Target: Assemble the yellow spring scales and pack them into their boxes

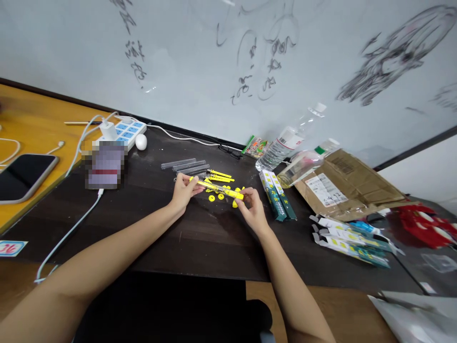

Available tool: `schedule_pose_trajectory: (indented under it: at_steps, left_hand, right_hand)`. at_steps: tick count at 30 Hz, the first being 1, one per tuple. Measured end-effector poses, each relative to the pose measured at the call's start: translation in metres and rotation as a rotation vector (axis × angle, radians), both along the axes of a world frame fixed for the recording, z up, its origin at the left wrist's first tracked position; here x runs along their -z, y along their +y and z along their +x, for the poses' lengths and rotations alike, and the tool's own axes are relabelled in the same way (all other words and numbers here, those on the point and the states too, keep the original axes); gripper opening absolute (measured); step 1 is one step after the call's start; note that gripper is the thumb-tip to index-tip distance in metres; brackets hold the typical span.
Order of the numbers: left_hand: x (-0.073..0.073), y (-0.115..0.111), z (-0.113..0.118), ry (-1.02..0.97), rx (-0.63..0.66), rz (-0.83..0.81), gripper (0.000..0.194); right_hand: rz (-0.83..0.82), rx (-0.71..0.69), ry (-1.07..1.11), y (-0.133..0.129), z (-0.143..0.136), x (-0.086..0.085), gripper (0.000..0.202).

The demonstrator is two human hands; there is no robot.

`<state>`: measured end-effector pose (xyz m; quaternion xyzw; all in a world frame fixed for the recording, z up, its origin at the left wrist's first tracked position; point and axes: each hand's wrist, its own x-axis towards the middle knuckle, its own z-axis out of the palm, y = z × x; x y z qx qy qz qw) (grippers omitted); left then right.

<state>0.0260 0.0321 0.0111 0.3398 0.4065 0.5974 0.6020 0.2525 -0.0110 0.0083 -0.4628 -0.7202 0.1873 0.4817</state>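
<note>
A slim clear tube with yellow ends and yellow parts inside (218, 188) is held level above the dark desk (214, 238). My left hand (183, 193) pinches its left end between thumb and fingers. At the yellow right end, my right hand (253, 209) grips with the fingertips. Just behind and below it lie several small round yellow pieces (212, 198), partly hidden by the tube. Several yellow rods (221, 178) with dark tips rest behind the tube. Beyond my left hand are several empty-looking clear tubes (191, 167), lying side by side.
Green-and-white boxes (276, 195) lie right of my right hand; several opened ones (352, 240) sit farther right. Two plastic bottles (282, 147) lean near a cardboard box (342, 186). At left are a blurred-out device (105, 164), its cable (76, 233), a power strip (128, 131) and a phone (26, 176).
</note>
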Motion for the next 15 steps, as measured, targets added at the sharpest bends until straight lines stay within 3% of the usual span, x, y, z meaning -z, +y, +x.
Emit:
schedule_pose_trajectory:
  at_steps: [6, 15]
  left_hand:
    - [0.0005, -0.0002, 0.0003, -0.004, 0.011, -0.001, 0.027]
    - [0.0021, -0.0002, -0.0004, 0.000, 0.007, 0.015, 0.028]
  right_hand:
    - [-0.050, -0.011, 0.027, -0.0026, -0.0001, -0.0007, 0.022]
    - [0.004, 0.001, -0.084, -0.0016, 0.0018, 0.0022, 0.016]
